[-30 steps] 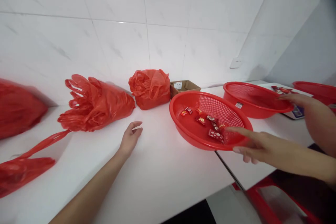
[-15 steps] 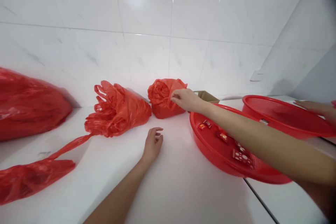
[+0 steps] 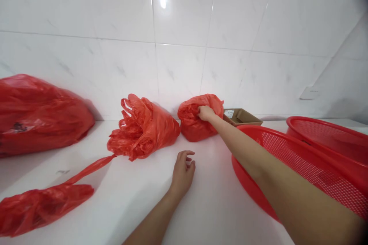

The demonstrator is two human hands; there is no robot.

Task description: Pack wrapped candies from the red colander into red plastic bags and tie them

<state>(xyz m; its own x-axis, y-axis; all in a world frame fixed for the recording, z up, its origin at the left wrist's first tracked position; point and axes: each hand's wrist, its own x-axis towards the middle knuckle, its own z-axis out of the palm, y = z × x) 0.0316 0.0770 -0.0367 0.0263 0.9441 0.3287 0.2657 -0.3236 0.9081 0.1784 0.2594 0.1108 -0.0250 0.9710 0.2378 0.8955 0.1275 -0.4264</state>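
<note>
My right hand [image 3: 205, 113] reaches far across the white counter [image 3: 120, 206] and its fingers are closed on the top of a small bulging red plastic bag [image 3: 192, 126] by the tiled wall. My left hand [image 3: 183, 172] rests on the counter in front of that bag, fingers loosely curled, holding nothing. A bundle of red bags [image 3: 143, 128] with its handles up lies just left of the gripped bag.
A red mesh basket [image 3: 290, 153] sits under my right arm, a second red basket [image 3: 327, 134] behind it. A small cardboard box [image 3: 241, 116] stands by the wall. A large full red bag [image 3: 37, 115] and a flat red bag [image 3: 40, 206] lie at the left.
My right hand went from the basket's rim to the small red bag and closed on its top. The view turned left, and the other person's hand at the right left the view.
</note>
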